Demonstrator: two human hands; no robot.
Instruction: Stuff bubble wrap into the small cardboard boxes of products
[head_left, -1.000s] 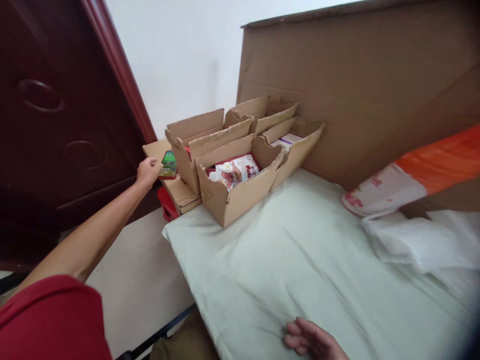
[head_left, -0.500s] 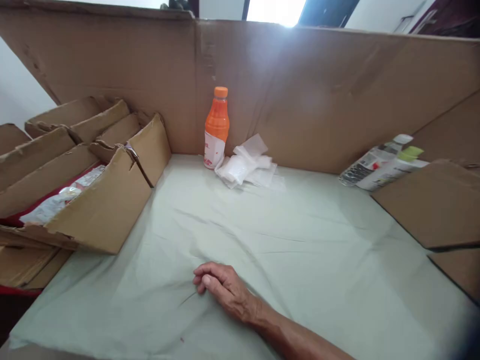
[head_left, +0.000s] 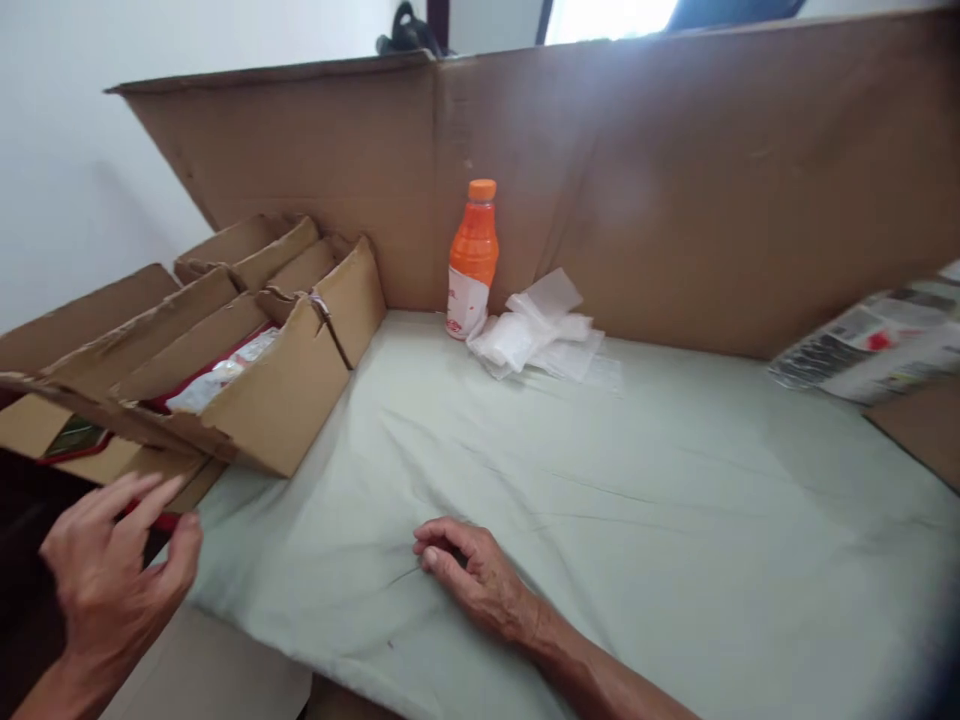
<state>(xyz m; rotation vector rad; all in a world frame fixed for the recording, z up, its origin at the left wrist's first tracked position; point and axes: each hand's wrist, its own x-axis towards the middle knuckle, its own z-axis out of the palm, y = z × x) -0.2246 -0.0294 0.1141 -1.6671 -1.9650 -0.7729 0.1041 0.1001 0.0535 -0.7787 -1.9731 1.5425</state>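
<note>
My left hand [head_left: 112, 565] hovers at the lower left, fingers spread and empty, just below the front edge of the cardboard boxes [head_left: 270, 400]. My right hand [head_left: 469, 570] rests on the pale green cloth [head_left: 637, 500] with its fingers curled under, holding nothing. One box holds a white and red packet [head_left: 217, 370]. A small green packet [head_left: 71, 438] lies on flat cardboard at the far left. An orange bottle [head_left: 472, 258] stands upright against the cardboard back wall [head_left: 675, 180], with crumpled white plastic bags [head_left: 536, 330] beside it.
Printed packages [head_left: 870, 345] lie at the right edge on a brown cardboard piece [head_left: 919, 425]. The tall cardboard wall closes off the back. The cloth-covered table ends at the lower left, where a pale floor or panel [head_left: 217, 675] shows.
The view swung right and then slightly back left. My left hand left the green packet and now hovers low at the left. My right hand stays resting on the cloth.
</note>
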